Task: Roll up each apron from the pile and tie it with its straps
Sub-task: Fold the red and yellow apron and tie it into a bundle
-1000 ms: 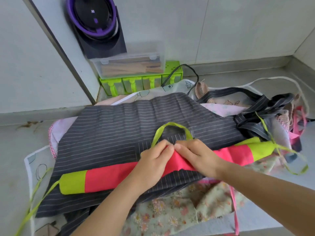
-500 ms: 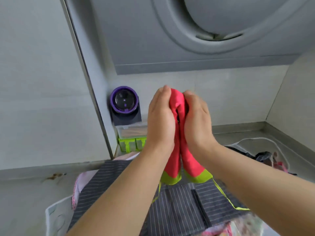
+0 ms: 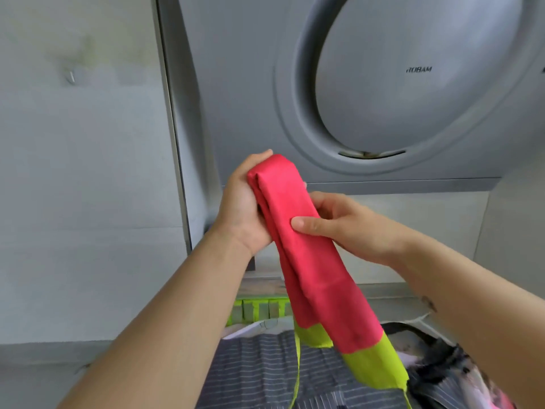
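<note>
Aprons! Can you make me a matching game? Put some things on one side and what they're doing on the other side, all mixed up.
Things:
1. red apron
2. striped apron
3. green strap
4. left hand

What it's doing:
A. hanging down loose
B. gripping a folded top end
C. lying flat down below
D. held up in the air

Pairs: 1-D, 2-C, 3-A, 4-B
</note>
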